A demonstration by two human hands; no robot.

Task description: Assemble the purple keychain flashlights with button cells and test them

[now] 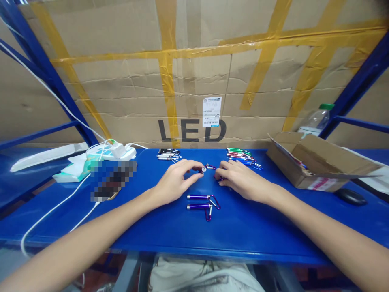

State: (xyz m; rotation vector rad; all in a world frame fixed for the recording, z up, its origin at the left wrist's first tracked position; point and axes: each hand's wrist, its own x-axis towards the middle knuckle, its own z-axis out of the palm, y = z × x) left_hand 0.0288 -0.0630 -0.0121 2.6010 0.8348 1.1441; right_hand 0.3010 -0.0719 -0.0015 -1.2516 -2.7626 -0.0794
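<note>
Over the desk, left hand pinches a silver-tipped piece, likely for fine control; right hand curls, contents unclear!

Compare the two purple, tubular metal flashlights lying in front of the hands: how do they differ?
Position: the farther purple flashlight lies deeper on the blue table, while the nearer purple flashlight lies closer to its front edge.
Clip pose: the farther one's clip slants out to the right; the nearer one's clip points toward the front edge.
Shared: both have purple tubes with silver left ends.
</note>
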